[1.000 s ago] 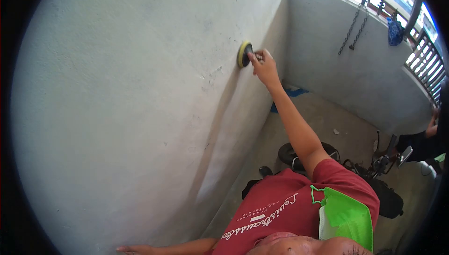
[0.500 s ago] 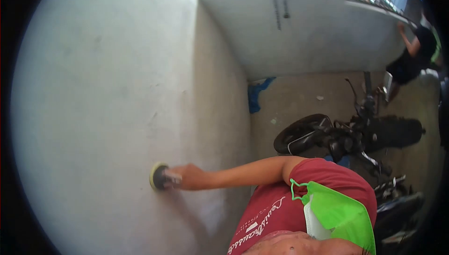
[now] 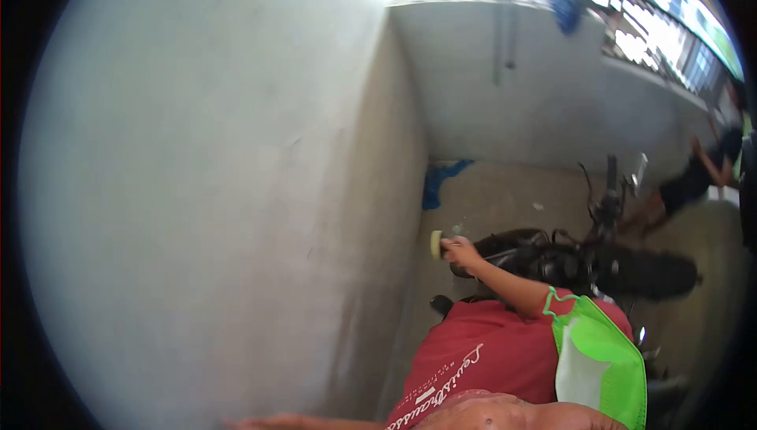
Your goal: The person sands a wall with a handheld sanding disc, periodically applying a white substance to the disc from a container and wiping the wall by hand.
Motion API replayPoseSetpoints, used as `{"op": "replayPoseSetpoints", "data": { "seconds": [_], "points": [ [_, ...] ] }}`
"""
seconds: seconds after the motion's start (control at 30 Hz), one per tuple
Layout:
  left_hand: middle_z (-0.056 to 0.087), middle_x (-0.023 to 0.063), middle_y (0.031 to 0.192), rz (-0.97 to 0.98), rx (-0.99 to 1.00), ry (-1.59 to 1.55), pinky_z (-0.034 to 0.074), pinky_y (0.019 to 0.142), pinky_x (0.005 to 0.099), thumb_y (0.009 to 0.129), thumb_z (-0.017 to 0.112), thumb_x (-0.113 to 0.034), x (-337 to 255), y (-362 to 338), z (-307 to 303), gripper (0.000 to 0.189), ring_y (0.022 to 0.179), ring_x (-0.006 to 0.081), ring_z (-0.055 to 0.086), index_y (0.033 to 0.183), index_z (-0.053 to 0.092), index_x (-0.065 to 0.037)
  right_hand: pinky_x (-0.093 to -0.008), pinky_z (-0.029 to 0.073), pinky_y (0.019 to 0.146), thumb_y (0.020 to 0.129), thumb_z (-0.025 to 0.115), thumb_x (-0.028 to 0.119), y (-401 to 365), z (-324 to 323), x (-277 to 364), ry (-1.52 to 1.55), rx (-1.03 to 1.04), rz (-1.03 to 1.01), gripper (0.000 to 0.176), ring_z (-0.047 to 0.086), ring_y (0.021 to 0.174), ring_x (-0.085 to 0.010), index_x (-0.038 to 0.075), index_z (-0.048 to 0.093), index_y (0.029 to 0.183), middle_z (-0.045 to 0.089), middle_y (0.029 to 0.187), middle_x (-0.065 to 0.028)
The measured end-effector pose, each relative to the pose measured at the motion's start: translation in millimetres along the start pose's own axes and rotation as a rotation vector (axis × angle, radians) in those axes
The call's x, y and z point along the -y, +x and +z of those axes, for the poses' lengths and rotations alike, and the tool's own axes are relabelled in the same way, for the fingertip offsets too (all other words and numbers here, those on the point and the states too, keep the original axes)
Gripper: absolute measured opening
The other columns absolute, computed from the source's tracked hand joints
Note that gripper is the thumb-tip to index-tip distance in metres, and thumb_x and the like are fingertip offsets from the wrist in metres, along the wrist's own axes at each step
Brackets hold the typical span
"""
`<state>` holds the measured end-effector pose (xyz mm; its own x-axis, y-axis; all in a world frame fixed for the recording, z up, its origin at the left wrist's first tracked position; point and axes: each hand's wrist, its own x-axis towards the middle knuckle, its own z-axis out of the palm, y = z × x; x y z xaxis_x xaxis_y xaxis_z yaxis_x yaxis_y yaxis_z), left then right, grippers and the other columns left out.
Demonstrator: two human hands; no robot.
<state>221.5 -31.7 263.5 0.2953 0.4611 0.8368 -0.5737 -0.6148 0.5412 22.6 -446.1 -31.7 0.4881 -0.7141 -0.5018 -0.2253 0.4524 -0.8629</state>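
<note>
My right hand [image 3: 464,254] is closed around a round hand pad [image 3: 437,245] with a yellowish foam face and a dark back. The pad is held out in front of my body, and the motorcycle's front wheel shows behind my hand. Its foam face points left, toward the pale plastered wall [image 3: 236,162], apart from that wall as far as I can see. Along the bottom edge, my left hand [image 3: 262,422] is only partly in view beside the wall. Its fingers are cut off and blurred, and whether it touches the wall cannot be told.
A black motorcycle [image 3: 583,260] stands to the right. Blue plastic sheeting [image 3: 434,186] lies on the floor in the corner. Another person [image 3: 702,178] is by the far wall at right. A green and white mask [image 3: 603,351] hangs in front of my red shirt [image 3: 481,351].
My right hand has taken the pad off the wall and moved it right, in front of the motorcycle. My left hand has come into view at the bottom. The camera view has shifted.
</note>
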Motion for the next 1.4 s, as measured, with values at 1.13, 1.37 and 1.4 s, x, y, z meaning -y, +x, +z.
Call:
{"op": "replayPoseSetpoints", "data": {
  "seconds": [1.13, 1.37, 1.4],
  "points": [
    [0.058, 0.0014, 0.099, -1.298, 0.519, -0.572, 0.038, 0.075, 0.0265, 0.094, 0.039, -0.068, 28.4, -118.6, -139.5, 0.065, 0.076, 0.0102, 0.051, 0.113, 0.055, -0.007, -0.0282, 0.047, 0.071, 0.093, 0.063, 0.019, -141.5, 186.5, 49.3, -0.013, 1.113, 0.213, 0.043, 0.060, 0.093, -0.0135, 0.011, 0.045, 0.132, 0.059, 0.125, -0.0028],
    [0.064, 0.0058, 0.105, -0.765, 1.168, -0.212, 0.043, 0.074, 0.0294, 0.085, 0.072, -0.020, -10.8, -139.4, -99.8, 0.032, 0.080, 0.0110, 0.059, 0.110, 0.060, -0.004, -0.0319, 0.047, 0.093, 0.081, 0.066, 0.000, -178.4, 180.4, 67.8, -0.179, 1.049, -0.243, 0.041, 0.061, 0.104, -0.0144, -0.001, 0.060, 0.122, 0.068, 0.111, -0.0083],
    [0.064, 0.0071, 0.103, -0.670, 1.204, -0.188, 0.045, 0.072, 0.0307, 0.081, 0.075, -0.014, -15.3, -141.7, -95.1, 0.034, 0.079, 0.0121, 0.060, 0.109, 0.061, -0.003, -0.0320, 0.047, 0.093, 0.080, 0.068, 0.001, -176.2, 178.7, 66.1, -0.195, 1.099, -0.279, 0.040, 0.061, 0.104, -0.0145, -0.001, 0.061, 0.120, 0.069, 0.110, -0.0085]
  ]
}}
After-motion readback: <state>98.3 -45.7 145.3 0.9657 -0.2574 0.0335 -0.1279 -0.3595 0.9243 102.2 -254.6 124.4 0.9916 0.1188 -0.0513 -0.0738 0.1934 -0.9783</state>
